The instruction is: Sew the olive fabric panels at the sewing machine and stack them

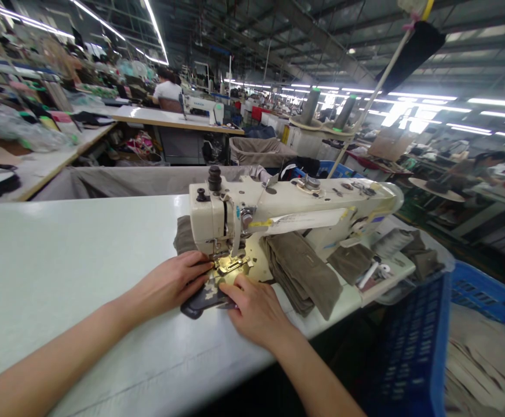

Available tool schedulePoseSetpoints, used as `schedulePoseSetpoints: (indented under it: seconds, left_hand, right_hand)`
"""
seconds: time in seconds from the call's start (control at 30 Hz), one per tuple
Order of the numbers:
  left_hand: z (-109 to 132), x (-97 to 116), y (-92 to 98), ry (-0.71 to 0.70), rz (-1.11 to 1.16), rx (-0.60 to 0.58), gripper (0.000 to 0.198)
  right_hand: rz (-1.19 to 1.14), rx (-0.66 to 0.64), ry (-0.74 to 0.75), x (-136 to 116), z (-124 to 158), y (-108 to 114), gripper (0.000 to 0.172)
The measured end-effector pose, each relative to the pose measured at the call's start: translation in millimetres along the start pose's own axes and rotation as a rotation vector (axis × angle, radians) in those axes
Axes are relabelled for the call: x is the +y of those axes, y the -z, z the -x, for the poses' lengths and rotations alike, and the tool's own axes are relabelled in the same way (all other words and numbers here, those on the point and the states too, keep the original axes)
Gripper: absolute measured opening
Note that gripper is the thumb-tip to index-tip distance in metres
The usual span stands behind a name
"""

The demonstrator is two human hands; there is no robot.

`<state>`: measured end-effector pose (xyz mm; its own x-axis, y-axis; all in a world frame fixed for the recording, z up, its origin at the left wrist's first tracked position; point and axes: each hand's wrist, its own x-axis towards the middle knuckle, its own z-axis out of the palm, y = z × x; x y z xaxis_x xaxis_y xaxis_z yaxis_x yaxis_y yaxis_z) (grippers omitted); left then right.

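Observation:
A cream sewing machine stands on the pale table, its lit needle area and metal guide between my hands. My left hand lies just left of the presser foot, fingers pressed together with the tips beside the needle. In front of the guide, my right hand has its fingers bent and its thumb tip down on the worn machine bed. Whatever is under or between the fingers of either hand is too small or hidden to make out. Brown fabric shows behind the machine head on the left.
A stack of folded brown fabric pieces lies under the machine arm, right of my right hand. A blue crate with beige fabric stands at the table's right. Cloth-lined bins sit behind the table. A person sits farther back.

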<state>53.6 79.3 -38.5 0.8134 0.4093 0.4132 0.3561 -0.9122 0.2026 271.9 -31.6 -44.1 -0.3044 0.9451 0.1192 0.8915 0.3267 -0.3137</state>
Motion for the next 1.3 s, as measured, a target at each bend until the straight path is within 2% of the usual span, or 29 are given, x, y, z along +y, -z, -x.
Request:
schedulePoseSetpoints:
  seconds: [0.17,0.33,0.43,0.5,0.57,0.63,0.7,0.77,0.83,0.97,1.07,1.13,1.2,1.27,1.3]
  left_hand:
    - [-1,0,0.1,0.008,-0.028,-0.045,0.034]
    - [1,3,-1.1,0.026,-0.032,-0.037,0.035]
    - [3,3,-3.9,0.035,-0.024,-0.024,0.033]
    - [5,3,-5.4,0.047,-0.024,-0.016,0.032]
    - [6,4,-5.7,0.06,-0.031,-0.002,0.031]
    - [5,5,-4.9,0.074,-0.054,0.011,0.031]
    - [4,7,-4.0,0.086,-0.083,0.013,0.032]
    - [4,7,-4.0,0.087,-0.102,0.011,0.033]
    - [6,5,-4.7,0.076,-0.11,0.013,0.034]
    - [26,-4,0.8,0.105,-0.157,0.004,0.036]
    - [54,-14,16.7,0.187,-0.185,0.004,0.037]
    - [73,-15,30.0,0.247,-0.199,0.019,0.036]
    - [86,-3,41.0,0.294,-0.195,0.042,0.034]
    - [90,23,46.5,0.362,-0.087,0.071,0.031]
    - [88,42,46.7,0.429,0.041,0.08,0.03]
  right_hand:
    - [0.001,-0.005,-0.003,-2,4,-1,0.04]
    - [-0.006,0.089,0.012,-8,15,-1,0.037]
    - [-0.018,0.278,-0.018,-5,31,13,0.033]
    - [0.009,0.451,-0.086,2,43,27,0.033]
    - [0.099,0.546,-0.187,13,53,42,0.027]
    - [0.223,0.528,-0.298,26,60,52,0.022]
    - [0.304,0.452,-0.361,37,62,55,0.022]
    - [0.31,0.4,-0.373,46,62,53,0.02]
    - [0.273,0.414,-0.372,53,62,49,0.023]
    - [0.186,0.599,-0.336,60,64,51,0.026]
    - [0.189,0.801,-0.279,56,71,63,0.028]
    - [0.247,0.901,-0.212,49,80,71,0.022]
    - [0.265,0.952,-0.144,41,91,76,0.013]
    - [0.174,0.917,-0.089,32,101,73,0.014]
    - [0.105,0.867,-0.063,27,105,68,0.018]
